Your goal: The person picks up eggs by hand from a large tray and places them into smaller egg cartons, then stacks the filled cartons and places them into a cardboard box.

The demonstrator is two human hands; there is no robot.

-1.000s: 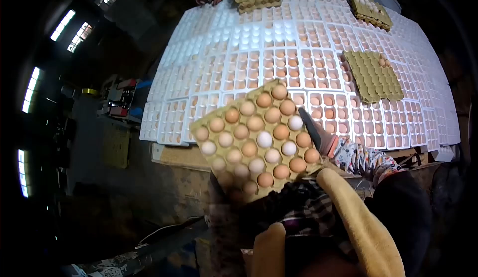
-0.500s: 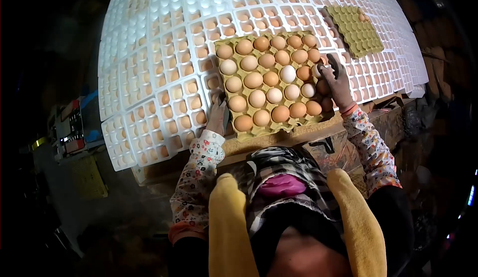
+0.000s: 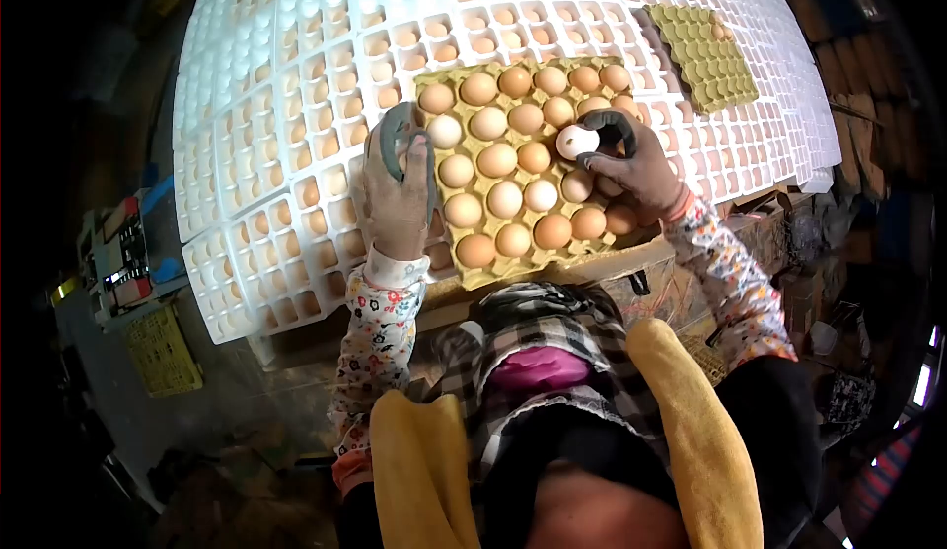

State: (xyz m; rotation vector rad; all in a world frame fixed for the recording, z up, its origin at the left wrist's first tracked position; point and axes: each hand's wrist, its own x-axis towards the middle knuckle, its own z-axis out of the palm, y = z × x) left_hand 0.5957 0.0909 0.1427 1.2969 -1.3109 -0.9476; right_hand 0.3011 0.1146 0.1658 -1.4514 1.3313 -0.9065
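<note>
We take the cardboard tray [image 3: 523, 169] as our landmark. It sits slightly skewed on top of the white plastic trays [image 3: 286, 154] that cover the tabletop, and it is nearly full of brown eggs [image 3: 498, 159]. The right hand [image 3: 636, 169] is over the tray's right side. Its gloved fingers are closed round a white egg [image 3: 574, 141], which is lifted just clear of the cups in the upper right part of the tray. The left hand [image 3: 397, 199] lies along the tray's left rim with no egg in it, and we cannot tell whether it grips the rim or only rests there. The egg is therefore on the right hand's side, with the width of the tray between it and the left hand. A second cardboard tray [image 3: 702, 56] lies beyond the first tray's far right corner. It is almost empty and well apart from both hands.
</note>
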